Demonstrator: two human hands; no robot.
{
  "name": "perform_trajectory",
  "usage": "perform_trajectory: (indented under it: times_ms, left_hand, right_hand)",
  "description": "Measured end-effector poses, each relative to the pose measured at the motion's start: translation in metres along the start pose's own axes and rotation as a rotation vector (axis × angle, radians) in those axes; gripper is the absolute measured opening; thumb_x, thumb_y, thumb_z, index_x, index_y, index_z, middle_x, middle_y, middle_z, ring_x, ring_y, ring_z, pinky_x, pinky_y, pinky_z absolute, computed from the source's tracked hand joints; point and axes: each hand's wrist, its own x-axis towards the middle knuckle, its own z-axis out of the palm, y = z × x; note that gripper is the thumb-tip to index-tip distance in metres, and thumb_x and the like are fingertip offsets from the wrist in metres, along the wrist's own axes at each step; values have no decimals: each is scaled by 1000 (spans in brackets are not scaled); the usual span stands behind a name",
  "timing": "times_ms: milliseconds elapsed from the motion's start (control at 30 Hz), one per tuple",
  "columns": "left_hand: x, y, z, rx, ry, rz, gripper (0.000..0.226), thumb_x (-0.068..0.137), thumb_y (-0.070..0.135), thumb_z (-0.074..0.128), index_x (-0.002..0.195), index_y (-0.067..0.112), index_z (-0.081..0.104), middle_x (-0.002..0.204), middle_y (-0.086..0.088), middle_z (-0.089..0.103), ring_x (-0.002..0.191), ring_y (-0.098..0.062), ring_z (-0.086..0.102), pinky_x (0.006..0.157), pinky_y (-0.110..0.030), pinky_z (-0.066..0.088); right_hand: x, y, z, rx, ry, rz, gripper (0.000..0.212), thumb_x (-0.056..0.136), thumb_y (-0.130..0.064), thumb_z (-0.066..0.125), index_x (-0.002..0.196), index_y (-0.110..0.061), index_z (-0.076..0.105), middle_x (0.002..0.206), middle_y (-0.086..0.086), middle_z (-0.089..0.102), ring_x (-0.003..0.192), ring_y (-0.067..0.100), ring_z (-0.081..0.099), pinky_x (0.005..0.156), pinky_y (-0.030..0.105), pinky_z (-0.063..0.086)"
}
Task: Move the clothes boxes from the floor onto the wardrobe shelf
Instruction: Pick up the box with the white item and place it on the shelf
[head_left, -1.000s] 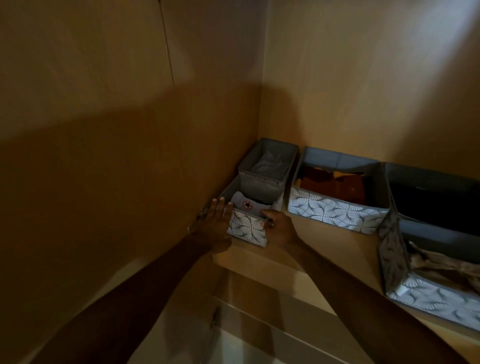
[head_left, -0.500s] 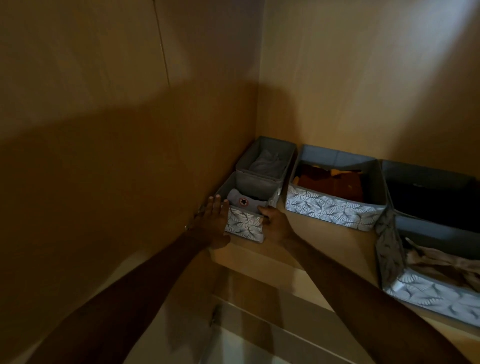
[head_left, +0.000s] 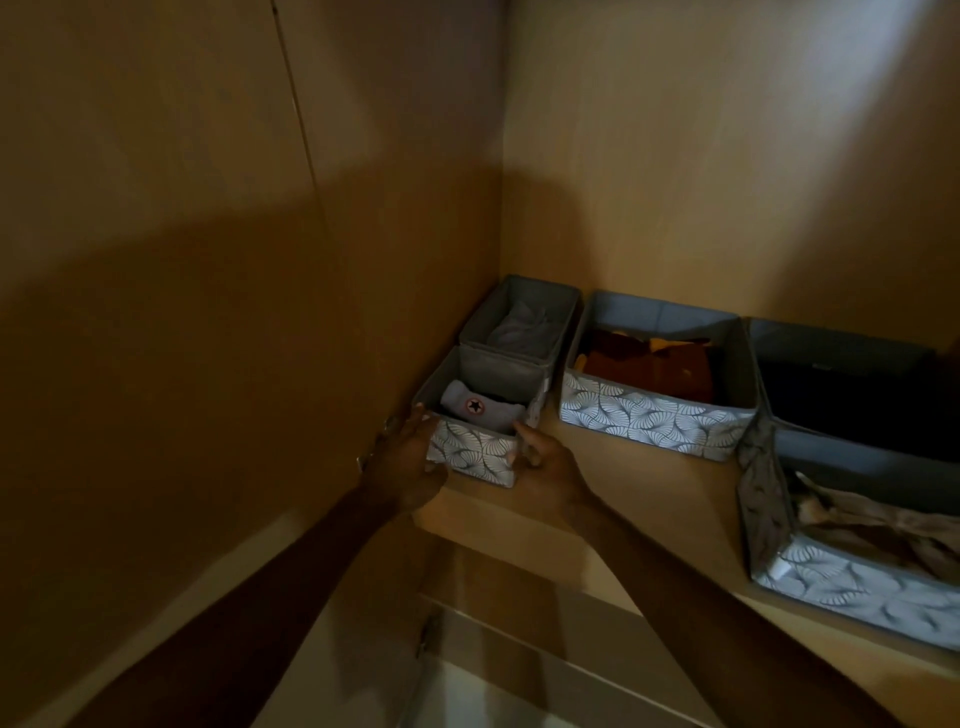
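A small grey fabric box (head_left: 475, 449) with a white leaf pattern stands on the wooden wardrobe shelf (head_left: 639, 488), close to the left wall. It holds a folded grey garment with a star badge (head_left: 474, 405). My left hand (head_left: 408, 462) presses against the box's left side with fingers apart. My right hand (head_left: 548, 470) touches its right front corner. Behind it sits a second small grey box (head_left: 519, 317) with pale cloth inside.
A wider patterned box (head_left: 654, 415) with brown and orange clothes stands to the right. Further right are a dark box (head_left: 841, 358) and a box of beige cloth (head_left: 852, 582) near the shelf's front edge. Wardrobe walls close in on the left and back.
The small box has slid a little further back along the left wall, both hands staying on its sides.
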Motion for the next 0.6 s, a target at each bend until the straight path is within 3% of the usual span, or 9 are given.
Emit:
perform_trajectory:
  times_ms: [67,167,300,400,467,600]
  left_hand:
    - [-13,2,9,-204,78,-31,64,82,38,61,142,24,43,144,-3,46,129,-26,47,104,-45,43]
    - [-41,20,27,-572,109,-132,43,88,17,66,130,17,56,130,0,56,122,-17,51,96,-36,49]
    - [-81,44,55,-964,144,-298,27,85,2,67,112,7,64,112,-6,65,110,-25,61,88,-26,49]
    - [-114,61,75,-1058,156,-377,22,84,2,68,105,6,66,99,-1,69,96,-17,64,73,-9,49]
    - [-135,70,86,-1065,139,-422,17,87,0,64,98,12,68,96,4,69,87,-7,64,69,-8,48]
    - [-181,81,116,-1028,118,-508,18,88,-4,62,105,-2,67,101,-7,67,83,-2,62,67,-6,47]
  right_hand:
    - [-14,1,-3,81,61,2,38,89,-12,62,126,-14,58,113,-5,64,105,9,60,82,17,45]
    - [-41,10,-11,203,106,30,33,89,-10,62,121,-19,62,108,-17,62,98,-7,55,78,5,44]
    - [-74,36,-19,251,152,100,41,87,-14,65,128,-16,59,121,-8,62,109,7,58,84,15,47]
    - [-102,63,-24,268,167,137,40,85,-14,69,124,-18,61,114,-1,67,103,13,62,84,22,49]
    - [-123,78,-26,277,171,176,39,85,-10,68,122,-17,62,109,2,68,99,12,63,84,23,51]
    - [-165,109,-21,308,67,275,40,87,-13,66,126,-16,59,111,-1,66,101,4,60,72,5,48]
